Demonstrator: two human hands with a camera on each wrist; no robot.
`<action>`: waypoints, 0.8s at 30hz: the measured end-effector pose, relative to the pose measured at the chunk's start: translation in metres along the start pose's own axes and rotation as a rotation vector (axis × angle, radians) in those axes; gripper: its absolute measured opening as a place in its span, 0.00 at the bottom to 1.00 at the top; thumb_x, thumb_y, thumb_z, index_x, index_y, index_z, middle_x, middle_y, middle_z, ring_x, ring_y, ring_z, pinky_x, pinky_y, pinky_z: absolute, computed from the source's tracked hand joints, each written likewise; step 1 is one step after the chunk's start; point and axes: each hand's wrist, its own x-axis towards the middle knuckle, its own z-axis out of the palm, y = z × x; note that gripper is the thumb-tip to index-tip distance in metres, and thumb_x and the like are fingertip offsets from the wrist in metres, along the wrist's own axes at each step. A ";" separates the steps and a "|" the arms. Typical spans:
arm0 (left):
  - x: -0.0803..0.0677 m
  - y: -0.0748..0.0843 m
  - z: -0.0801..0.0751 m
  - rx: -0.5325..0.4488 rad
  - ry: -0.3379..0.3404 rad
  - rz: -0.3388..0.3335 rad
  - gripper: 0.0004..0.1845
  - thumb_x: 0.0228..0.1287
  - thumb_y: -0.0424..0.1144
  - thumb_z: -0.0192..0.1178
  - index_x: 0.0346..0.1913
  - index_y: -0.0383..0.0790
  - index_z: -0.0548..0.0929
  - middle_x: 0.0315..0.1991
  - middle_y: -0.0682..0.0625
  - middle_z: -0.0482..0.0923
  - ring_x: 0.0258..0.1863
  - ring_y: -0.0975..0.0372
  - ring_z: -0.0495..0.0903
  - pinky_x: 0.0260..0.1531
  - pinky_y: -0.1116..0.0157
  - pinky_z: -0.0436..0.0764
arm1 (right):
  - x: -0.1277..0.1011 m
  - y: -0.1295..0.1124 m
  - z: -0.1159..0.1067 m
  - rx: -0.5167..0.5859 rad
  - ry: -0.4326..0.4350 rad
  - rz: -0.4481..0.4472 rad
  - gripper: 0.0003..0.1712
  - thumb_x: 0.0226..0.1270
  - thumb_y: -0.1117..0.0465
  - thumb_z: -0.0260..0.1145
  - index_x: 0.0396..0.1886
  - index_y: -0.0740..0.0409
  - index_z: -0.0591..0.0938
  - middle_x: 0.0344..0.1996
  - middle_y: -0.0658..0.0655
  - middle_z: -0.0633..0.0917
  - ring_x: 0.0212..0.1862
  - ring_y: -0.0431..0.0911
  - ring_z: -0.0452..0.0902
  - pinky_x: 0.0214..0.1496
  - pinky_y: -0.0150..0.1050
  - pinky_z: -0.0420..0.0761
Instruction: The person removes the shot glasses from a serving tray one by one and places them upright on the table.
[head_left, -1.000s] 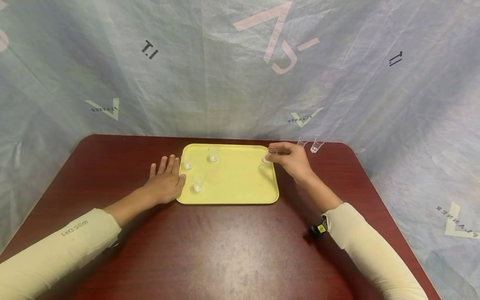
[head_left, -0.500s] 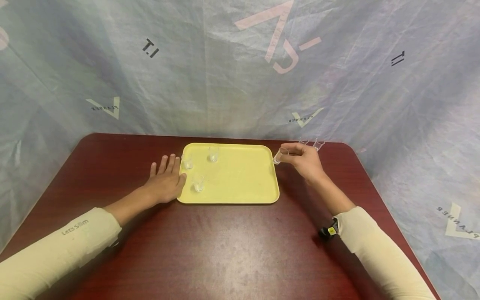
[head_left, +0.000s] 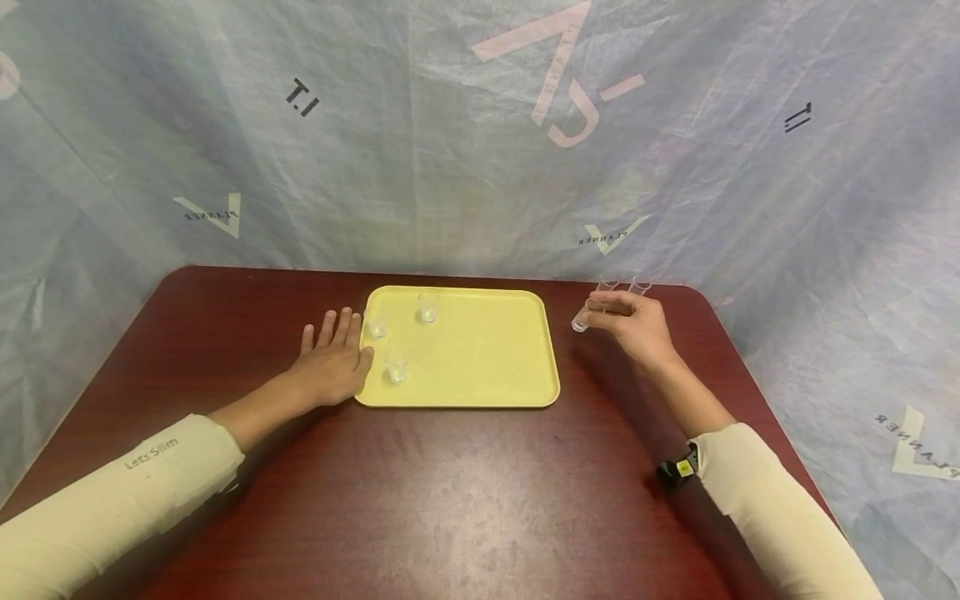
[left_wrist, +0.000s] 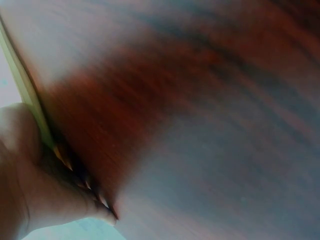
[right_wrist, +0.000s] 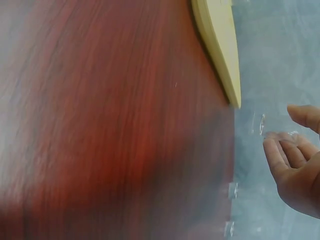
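In the head view a yellow tray [head_left: 480, 354] lies toward the back of the table. My left hand [head_left: 330, 367] rests at its left edge, fingers straight, thumb over the rim. Between thumb and fingers, my right hand [head_left: 636, 329] pinches a small clear shot glass [head_left: 580, 322], tilted, just right of the tray. Three similar glasses stand on the tray: one at the back [head_left: 428, 310], one by the left edge [head_left: 377, 328], and one nearer the front [head_left: 397, 369]. The right wrist view also shows the right hand's fingers [right_wrist: 280, 155] around the clear glass [right_wrist: 262, 125].
Behind the right hand, near the table's back right edge, stand two more clear glasses, a left one [head_left: 607, 284] and a right one [head_left: 639, 286], both partly hidden. A grey printed sheet [head_left: 480, 167] hangs behind the dark red table [head_left: 465, 500].
My right hand has carried the shot glass off the tray's back right corner, moving right to over the table. The left hand has stayed at the tray's edge.
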 end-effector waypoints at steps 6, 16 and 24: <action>0.004 -0.005 0.004 0.008 0.005 -0.008 0.46 0.92 0.60 0.30 0.92 0.26 0.36 0.92 0.29 0.24 0.92 0.32 0.22 0.84 0.25 0.25 | 0.002 0.012 -0.015 -0.018 0.025 0.022 0.33 0.73 0.55 0.82 0.73 0.60 0.86 0.51 0.39 0.94 0.52 0.28 0.87 0.54 0.26 0.85; -0.001 0.003 -0.001 0.041 -0.010 -0.020 0.44 0.93 0.56 0.29 0.91 0.26 0.34 0.92 0.29 0.24 0.92 0.32 0.22 0.85 0.26 0.25 | 0.005 0.030 -0.037 0.042 0.073 0.017 0.31 0.73 0.62 0.81 0.72 0.62 0.85 0.43 0.32 0.94 0.47 0.24 0.90 0.52 0.23 0.87; 0.001 -0.001 0.003 0.013 0.034 0.007 0.46 0.92 0.58 0.30 0.91 0.23 0.38 0.92 0.26 0.28 0.92 0.30 0.25 0.84 0.24 0.28 | 0.009 0.043 -0.050 0.076 0.132 -0.008 0.32 0.70 0.67 0.82 0.71 0.69 0.85 0.39 0.33 0.95 0.42 0.25 0.91 0.48 0.21 0.86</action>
